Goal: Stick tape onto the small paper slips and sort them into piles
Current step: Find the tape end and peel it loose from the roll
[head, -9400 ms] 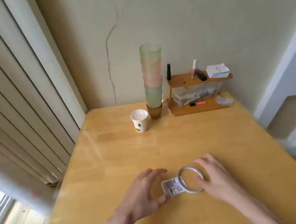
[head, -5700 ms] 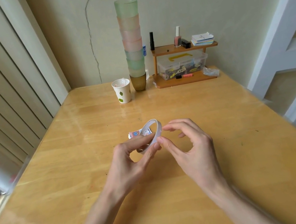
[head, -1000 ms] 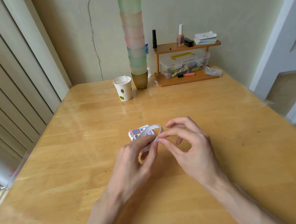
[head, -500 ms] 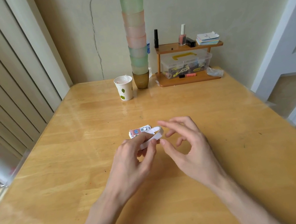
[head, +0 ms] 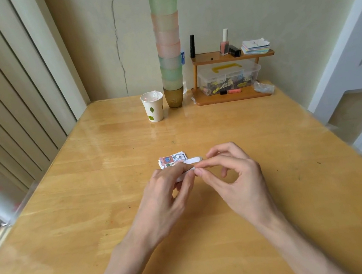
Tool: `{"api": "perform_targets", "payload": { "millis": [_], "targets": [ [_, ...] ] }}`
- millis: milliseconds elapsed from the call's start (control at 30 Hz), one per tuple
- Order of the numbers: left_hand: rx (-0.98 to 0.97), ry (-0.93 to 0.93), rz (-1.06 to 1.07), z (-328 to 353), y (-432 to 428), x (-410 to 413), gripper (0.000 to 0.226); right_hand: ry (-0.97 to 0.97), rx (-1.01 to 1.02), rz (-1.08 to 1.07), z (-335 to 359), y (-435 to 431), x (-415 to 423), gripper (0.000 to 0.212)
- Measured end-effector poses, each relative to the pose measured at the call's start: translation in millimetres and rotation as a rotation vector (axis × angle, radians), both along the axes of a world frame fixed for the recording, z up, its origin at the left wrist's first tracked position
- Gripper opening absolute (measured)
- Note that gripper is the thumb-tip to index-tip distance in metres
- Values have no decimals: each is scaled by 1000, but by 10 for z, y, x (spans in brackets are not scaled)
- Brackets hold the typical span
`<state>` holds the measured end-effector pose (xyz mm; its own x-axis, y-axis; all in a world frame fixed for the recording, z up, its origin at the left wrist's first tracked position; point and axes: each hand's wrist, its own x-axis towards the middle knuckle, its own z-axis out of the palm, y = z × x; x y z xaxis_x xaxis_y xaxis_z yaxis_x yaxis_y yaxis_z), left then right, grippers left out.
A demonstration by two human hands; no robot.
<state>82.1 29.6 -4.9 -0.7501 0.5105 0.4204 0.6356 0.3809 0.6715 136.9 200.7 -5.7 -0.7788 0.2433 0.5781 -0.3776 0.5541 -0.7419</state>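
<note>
A thin white tape roll [head: 193, 160] is held just above the wooden table [head: 90, 197], tilted nearly flat. My left hand [head: 167, 195] grips its near side between thumb and fingers. My right hand [head: 230, 176] has thumb and forefinger pinched at the roll's rim, right where it meets my left thumb; the other fingers are curled and lifted. A small stack of patterned paper slips [head: 172, 159] lies on the table just beyond my left fingers, partly hidden by them.
At the table's far edge stand a white paper cup [head: 153, 106] with leaf prints, a tall stack of tinted cups [head: 168, 45] and a small wooden shelf [head: 232, 75] with a clear box, bottles and cards. Vertical blinds [head: 4, 92] hang at the left.
Over the last second the tape roll has tipped flatter and my right fingertips have closed onto its rim by my left thumb. Both hands stay in the same spot.
</note>
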Motion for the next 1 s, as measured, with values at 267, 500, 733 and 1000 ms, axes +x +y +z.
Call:
{"api": "perform_targets", "payload": {
  "millis": [267,500,733,1000],
  "targets": [
    [75,-92,-56,17,8,-1,26,-23,8,-14,-48,-2,-25,5],
    [219,-313,-186,19,13,-43,34,9,15,-7,-27,-66,-16,5],
    [405,-540,-129,82,13,-10,34,-75,-571,249,22,-51,-29,9],
    [523,-718,-65,37,-26,-62,36,-208,-580,325,154,-17,53,40]
  ]
}}
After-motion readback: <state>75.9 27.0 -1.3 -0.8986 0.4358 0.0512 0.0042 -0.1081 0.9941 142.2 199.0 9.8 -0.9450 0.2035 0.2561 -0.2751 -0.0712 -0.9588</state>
